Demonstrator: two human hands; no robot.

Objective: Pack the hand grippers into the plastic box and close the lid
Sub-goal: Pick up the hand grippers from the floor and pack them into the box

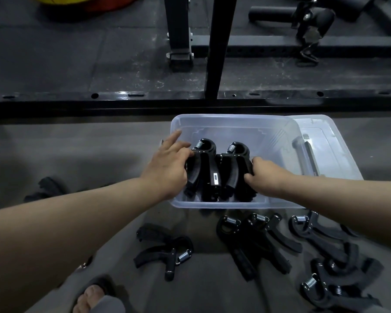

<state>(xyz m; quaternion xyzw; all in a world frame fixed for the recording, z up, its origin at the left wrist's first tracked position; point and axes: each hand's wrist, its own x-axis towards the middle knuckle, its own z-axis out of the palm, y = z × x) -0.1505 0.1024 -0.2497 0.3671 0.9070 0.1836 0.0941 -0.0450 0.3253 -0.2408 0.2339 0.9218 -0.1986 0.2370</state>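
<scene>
Translucent plastic box (235, 132) on a grey floor (77, 154), containing two black hand grippers side by side, springs toward its far wall. The left hand (167, 168) grasps the left gripper (203, 168), index finger extended; the right hand (264, 172) clasps the right gripper (233, 170). A lid (334, 143) lies against the box's right side. Loose grippers (239, 254) lie before its near wall.
</scene>
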